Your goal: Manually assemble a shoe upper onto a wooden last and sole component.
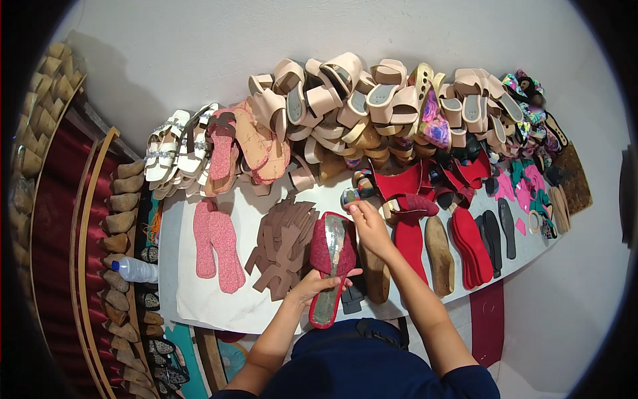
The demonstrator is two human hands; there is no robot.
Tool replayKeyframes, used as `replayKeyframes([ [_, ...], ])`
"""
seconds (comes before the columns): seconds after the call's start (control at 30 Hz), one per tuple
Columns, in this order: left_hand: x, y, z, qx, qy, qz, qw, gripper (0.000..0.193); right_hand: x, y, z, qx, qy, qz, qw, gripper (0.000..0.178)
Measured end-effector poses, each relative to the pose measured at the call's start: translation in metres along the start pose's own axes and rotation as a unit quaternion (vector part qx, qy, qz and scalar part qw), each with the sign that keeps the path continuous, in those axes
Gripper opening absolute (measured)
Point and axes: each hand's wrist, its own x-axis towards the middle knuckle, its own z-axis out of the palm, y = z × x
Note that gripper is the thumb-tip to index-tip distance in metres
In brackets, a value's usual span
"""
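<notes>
Near the left edge of the counter (169, 259), pink speckled soles (216, 246) laid flat and overlapping; next along, a loose heap of brown cut pieces (279, 243). At the middle of the near edge, gripped from beneath by the left hand (312, 287), thumb across the lower part: a red slipper (334, 246), lifted above the counter, long axis pointing away from the body. Probably at the stage of joining band to sole; next, likely calling for a steady left grip and careful pressing or gluing along the band. In looks, bright red rim, long grey face, glossy toward the far end, with a dark red textured band (320, 243) showing along both sides there. Just to the right, above the counter, the right hand (372, 229), fingers bent toward a small multicoloured round thing (349, 195); cannot tell whether gripping anything. Beyond, red soles (472, 249), then black soles (507, 229) toward the right edge.
</notes>
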Motion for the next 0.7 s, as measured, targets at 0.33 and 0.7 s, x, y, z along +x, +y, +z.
replayKeyframes([
  [0.33,-0.004,-0.004,0.003,0.240,0.054,0.003,0.969,0.037,-0.007,0.001,0.036,-0.223,0.093,0.011,0.970,0.026],
  [0.7,-0.017,0.008,-0.040,0.106,0.159,0.100,0.977,0.091,-0.041,0.071,0.055,-0.161,0.006,0.130,0.978,0.054],
])
